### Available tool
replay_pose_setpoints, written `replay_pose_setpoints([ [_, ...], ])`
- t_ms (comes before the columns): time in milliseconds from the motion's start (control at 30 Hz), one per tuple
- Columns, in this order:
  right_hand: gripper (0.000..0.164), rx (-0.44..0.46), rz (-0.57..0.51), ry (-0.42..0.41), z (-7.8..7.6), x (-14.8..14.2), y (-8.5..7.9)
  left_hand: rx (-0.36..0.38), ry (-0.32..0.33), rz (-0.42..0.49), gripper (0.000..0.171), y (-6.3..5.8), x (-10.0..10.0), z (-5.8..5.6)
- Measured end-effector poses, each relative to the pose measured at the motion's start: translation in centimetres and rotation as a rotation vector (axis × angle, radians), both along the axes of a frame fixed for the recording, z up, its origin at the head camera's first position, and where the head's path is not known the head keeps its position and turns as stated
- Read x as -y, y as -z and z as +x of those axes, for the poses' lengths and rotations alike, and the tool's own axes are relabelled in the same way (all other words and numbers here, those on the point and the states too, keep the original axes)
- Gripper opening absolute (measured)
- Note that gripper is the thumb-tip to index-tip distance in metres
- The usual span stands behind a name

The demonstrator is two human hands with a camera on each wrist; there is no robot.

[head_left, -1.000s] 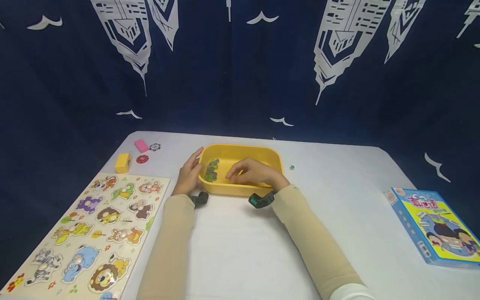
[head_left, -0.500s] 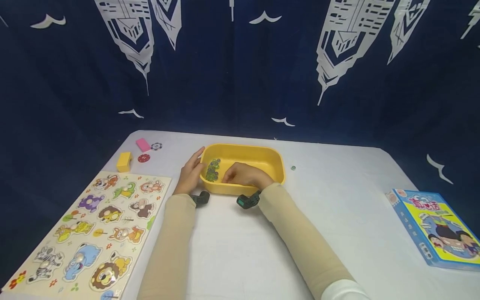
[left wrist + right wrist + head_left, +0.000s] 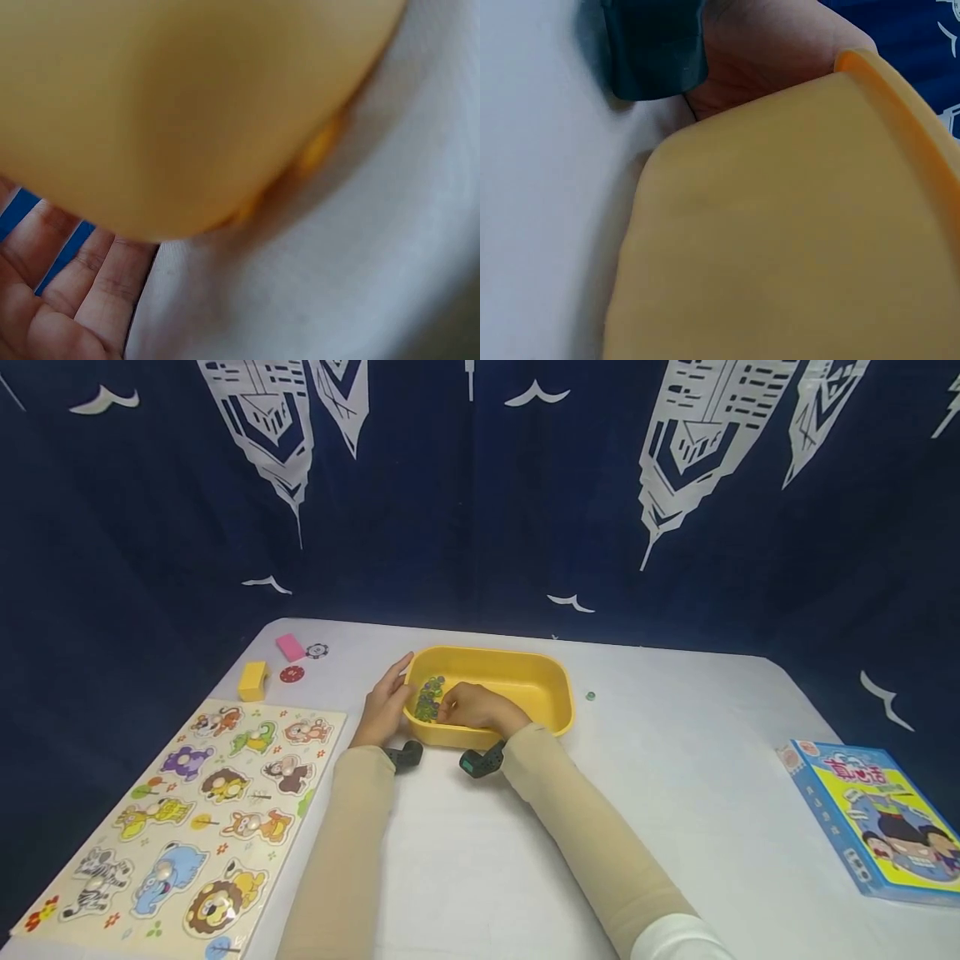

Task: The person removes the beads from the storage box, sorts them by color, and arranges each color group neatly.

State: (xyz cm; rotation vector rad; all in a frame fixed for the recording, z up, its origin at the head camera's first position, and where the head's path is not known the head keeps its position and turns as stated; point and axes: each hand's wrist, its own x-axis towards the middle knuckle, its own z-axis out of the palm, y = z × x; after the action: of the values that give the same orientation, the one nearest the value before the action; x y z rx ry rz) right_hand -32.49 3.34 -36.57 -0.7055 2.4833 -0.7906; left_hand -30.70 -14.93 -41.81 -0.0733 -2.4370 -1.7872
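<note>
One animal board (image 3: 191, 797), one yellow block (image 3: 252, 682), one pink block (image 3: 290, 647) and two chips (image 3: 292, 674) are lying leftmost on the desk (image 3: 450, 860). The left hand (image 3: 382, 706), straight-fingered, is resting against one mid-desk tray (image 3: 495, 664), probably light, stiff, best held by its rim. Inside its left end, beads (image 3: 429, 697) too crowded to count are bunching, likely slippery, wanting a fingertip pinch; the right hand (image 3: 480, 706) is bending beside them, its grasp hidden. One loose bead (image 3: 591, 696), then one box (image 3: 873, 818), are lying farther right.

Two hands (image 3: 382, 708) (image 3: 474, 705), two chips (image 3: 292, 673) (image 3: 317, 651) (one tray (image 3: 487, 662))
</note>
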Motion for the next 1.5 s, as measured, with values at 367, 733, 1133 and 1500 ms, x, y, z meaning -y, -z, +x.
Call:
replay_pose_setpoints([
  [367, 0.014, 0.029, -0.028, -0.032, -0.11, 0.34, -0.05, -0.009, 0.005, -0.009, 0.062, -0.10, 0.01, 0.12],
  [733, 0.014, 0.028, -0.074, -0.098, -0.09, 0.21, 0.00, -0.003, 0.008, -0.014, 0.062, 0.07, 0.15, 0.14],
  [1133, 0.020, 0.049, -0.073, -0.171, -0.50, 0.44, -0.23, -0.017, 0.016, -0.005, 0.061, -0.18, 0.25, 0.10],
  [1500, 0.017, 0.085, -0.047, -0.193, -0.43, 0.40, -0.30, -0.011, 0.011, -0.002, 0.063, -0.07, 0.14, 0.13],
])
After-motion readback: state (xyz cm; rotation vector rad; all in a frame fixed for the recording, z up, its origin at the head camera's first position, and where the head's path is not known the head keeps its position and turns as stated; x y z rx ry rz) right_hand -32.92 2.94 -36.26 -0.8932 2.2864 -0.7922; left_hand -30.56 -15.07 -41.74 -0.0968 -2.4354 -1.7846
